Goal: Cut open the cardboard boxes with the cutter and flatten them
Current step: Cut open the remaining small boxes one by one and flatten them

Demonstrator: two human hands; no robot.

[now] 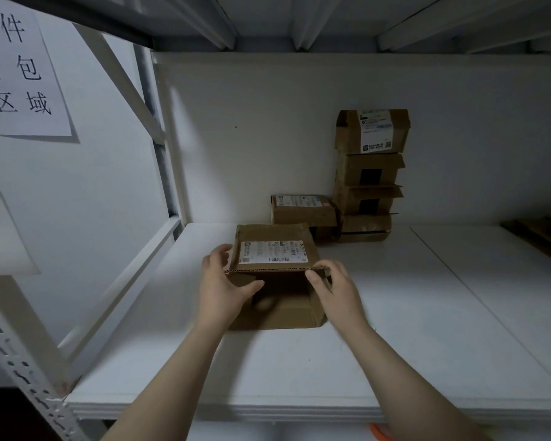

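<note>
A brown cardboard box with a white shipping label lies on the white shelf, its near end open toward me. My left hand holds the box's left side, thumb reaching into the opening. My right hand grips the right part of the top front edge, fingers curled over it. No cutter shows in view.
Another labelled box sits behind, beside a stack of several opened boxes against the back wall. Flat brown cardboard lies at the far right. A paper sign hangs on the left panel. Something orange peeks below the shelf edge.
</note>
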